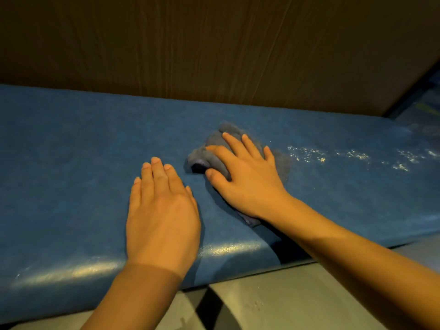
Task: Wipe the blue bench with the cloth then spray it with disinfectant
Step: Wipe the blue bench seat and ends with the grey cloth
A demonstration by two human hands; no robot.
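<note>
**A:** Where does the job stand?

**B:** In the wiping step, I'd say. The right hand [247,177] lies flat on the grey cloth [198,156], fingers spread and fairly straight. It is pressing the cloth onto the blue table [83,139] rather than gripping it. The cloth is bunched under the palm, a little right of the middle of the top, with a corner poking out by the wrist.

**A:** And the other one?

**B:** The left hand [164,210] rests palm down on the bare top just beside the cloth, fingers straight and close together, holding nothing. It looks like a brace.

**A:** What is done so far?

**B:** Hard to say for certain. Left of the cloth the surface looks even and unmarked. To the right, a band of white specks [333,156] lies across the top, near the cloth but apart from it. I judge that stretch unwiped, so part 1 is unfinished.

**A:** And part 2, the disinfectant?

**B:** Not begun, as far as I can see. No spray bottle is in view, only the brown panel [214,44] behind the table and the grey floor [285,294] in front of it. The sheen along the front edge looks like light on the covering, though I cannot rule out damp.

**A:** So what's left?

**B:** Take the cloth across the specks to the right-hand end, then fetch the bottle and spray the whole top.
</note>
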